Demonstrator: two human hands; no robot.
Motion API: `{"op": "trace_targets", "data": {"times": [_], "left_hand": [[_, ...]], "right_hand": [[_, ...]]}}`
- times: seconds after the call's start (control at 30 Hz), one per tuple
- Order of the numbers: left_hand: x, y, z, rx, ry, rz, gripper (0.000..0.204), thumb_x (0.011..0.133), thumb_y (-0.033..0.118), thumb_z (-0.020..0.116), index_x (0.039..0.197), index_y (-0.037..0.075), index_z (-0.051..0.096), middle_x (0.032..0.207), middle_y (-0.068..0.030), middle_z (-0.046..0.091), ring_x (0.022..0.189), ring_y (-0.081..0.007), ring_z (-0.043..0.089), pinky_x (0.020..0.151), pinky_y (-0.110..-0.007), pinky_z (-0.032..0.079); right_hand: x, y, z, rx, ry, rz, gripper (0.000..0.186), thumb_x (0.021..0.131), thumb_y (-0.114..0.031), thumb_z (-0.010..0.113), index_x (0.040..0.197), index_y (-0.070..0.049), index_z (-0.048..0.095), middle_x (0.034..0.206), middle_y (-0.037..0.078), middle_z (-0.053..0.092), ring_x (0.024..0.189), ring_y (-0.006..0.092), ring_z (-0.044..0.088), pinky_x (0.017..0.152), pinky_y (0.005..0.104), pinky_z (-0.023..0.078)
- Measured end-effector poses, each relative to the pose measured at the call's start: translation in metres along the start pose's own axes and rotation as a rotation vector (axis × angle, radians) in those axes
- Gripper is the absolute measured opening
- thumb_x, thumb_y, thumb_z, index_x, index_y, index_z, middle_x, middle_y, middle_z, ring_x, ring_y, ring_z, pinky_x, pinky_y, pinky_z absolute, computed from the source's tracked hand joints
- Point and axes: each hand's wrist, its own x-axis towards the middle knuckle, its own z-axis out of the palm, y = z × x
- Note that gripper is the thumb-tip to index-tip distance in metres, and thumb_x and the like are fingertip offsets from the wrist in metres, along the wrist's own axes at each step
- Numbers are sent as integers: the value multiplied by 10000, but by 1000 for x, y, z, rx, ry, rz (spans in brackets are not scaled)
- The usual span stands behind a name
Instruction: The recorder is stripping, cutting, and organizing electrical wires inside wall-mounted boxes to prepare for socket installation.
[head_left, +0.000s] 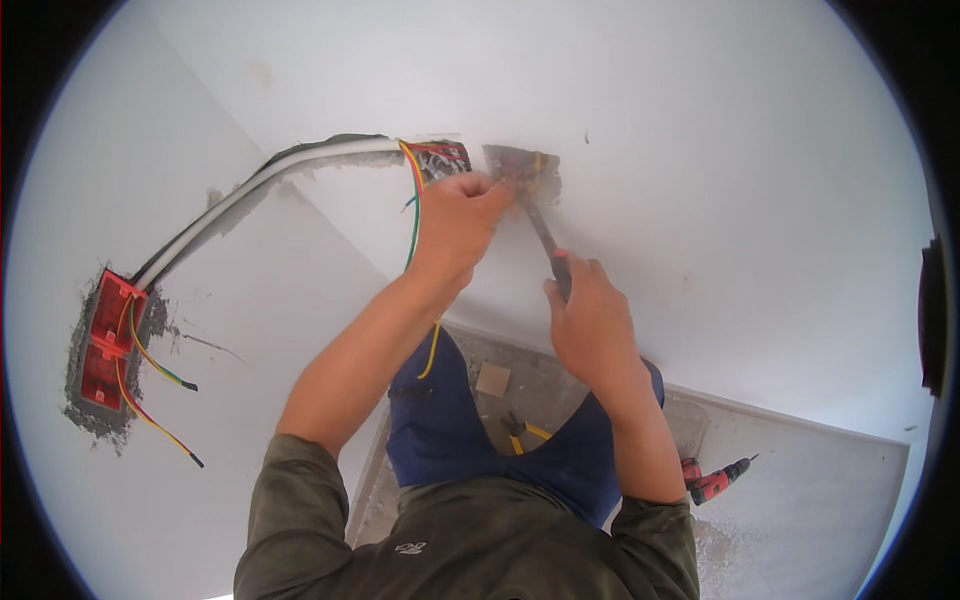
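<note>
My right hand (592, 325) is wrapped round the dark handle of a hand tool (544, 236). Its long metal shaft slants up to a rough square recess (545, 178) in the white wall. The tool's far end is blurred near my left fingertips, so I cannot tell its kind. My left hand (462, 222) is closed at the recess's lower left edge, its thumb and fingers pinched together; whatever they hold is hidden. Just behind that hand is a second cut-out (440, 158) with exposed wires. A bundle of yellow, red and green wires (414, 185) hangs from it past my left wrist.
White conduit (270, 180) runs in a chased groove to red double socket boxes (112, 330) at the left, with taped wire ends sticking out. Below lie yellow-handled pliers (517, 432), a small tan square (493, 379) and a red cordless drill (718, 482).
</note>
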Motion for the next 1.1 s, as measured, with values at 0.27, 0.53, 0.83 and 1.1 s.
{"op": "trace_targets", "data": {"times": [0.27,0.53,0.83,1.1], "left_hand": [[-5,1,6,-127,68,-9,266,872,113,689,655,99,537,554,53,445,439,-35,333,402,-241,225],[4,-6,-6,-533,-139,-239,144,864,99,683,760,96,584,569,63,361,451,-63,313,406,-236,231],[7,-6,-10,-498,-175,-209,133,887,96,663,780,97,584,577,68,378,461,-58,319,400,-225,231],[6,-6,-17,-546,-282,-318,228,907,129,682,738,130,528,580,72,384,471,-47,323,404,-218,219]], "right_hand": [[4,-11,-1,-137,-24,73,343,908,-67,575,1220,64,515,1039,246,593,886,440,650,763,500,538],[-6,-9,-7,-89,-4,22,305,900,-61,574,1173,66,525,1035,247,593,883,443,648,770,503,536],[-13,-14,-11,-103,-12,86,352,897,-67,600,1210,71,516,1042,248,594,907,440,645,788,495,533],[-11,-12,-12,-113,-2,42,331,900,-68,600,1193,70,529,1041,252,591,906,443,643,777,503,532]]}}
